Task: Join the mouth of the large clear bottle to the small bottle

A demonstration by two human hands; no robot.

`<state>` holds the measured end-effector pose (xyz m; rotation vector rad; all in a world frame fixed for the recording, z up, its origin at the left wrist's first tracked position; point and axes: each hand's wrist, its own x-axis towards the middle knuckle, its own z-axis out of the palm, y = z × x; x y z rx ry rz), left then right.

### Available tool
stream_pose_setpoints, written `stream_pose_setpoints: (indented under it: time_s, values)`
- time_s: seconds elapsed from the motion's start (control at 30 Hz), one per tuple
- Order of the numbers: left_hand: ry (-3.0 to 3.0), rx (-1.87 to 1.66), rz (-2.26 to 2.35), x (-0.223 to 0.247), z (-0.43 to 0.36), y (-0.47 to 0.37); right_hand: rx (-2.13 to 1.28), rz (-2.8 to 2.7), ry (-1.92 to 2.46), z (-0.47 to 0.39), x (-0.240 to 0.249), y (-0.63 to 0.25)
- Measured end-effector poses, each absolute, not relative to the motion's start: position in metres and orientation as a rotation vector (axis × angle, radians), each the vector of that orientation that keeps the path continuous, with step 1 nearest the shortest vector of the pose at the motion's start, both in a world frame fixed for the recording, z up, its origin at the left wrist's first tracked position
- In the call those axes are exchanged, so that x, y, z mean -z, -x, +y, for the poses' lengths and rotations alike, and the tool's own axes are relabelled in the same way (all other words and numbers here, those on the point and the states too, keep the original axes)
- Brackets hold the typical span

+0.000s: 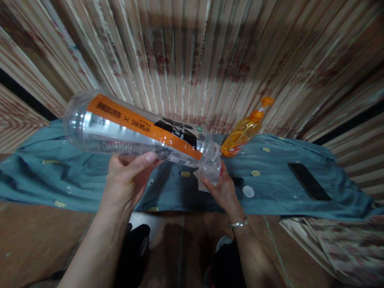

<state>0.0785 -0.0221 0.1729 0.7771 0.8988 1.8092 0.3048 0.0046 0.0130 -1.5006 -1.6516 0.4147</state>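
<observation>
My left hand is closed around the underside of a large clear plastic drink bottle with an orange, black and silver label. The bottle lies tilted almost sideways, its open neck pointing right. Below that neck, my right hand grips a small clear container near the bottle's mouth. Whether the two touch, and whether liquid is flowing, I cannot tell. A whitish piece, perhaps paper, shows behind the right hand. Just right of that hand, a white round cap and a small dark object lie on the cloth.
An orange pump bottle with liquid stands behind the right hand. A black phone lies at the right on the teal patterned cloth. Striped, pleated curtains hang close behind. Tiled floor shows in front.
</observation>
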Motion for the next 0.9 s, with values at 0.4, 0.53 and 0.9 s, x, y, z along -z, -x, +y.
stream_pose_setpoints:
  time_s: [0.4, 0.53, 0.9]
  values:
    - [-0.782, -1.820, 0.879, -0.1737, -0.0240, -0.0796, -0.443, -1.645, 1.508, 0.0041, -0.0139, -0.3048]
    - [-0.790, -1.814, 0.861, -0.1728, -0.0229, -0.0790, -0.426, -1.648, 1.492, 0.0046, -0.0124, -0.3052]
    - [-0.797, -1.813, 0.838, -0.1706, -0.0221, -0.0767, -0.447, -1.636, 1.509, 0.0042, -0.0159, -0.3037]
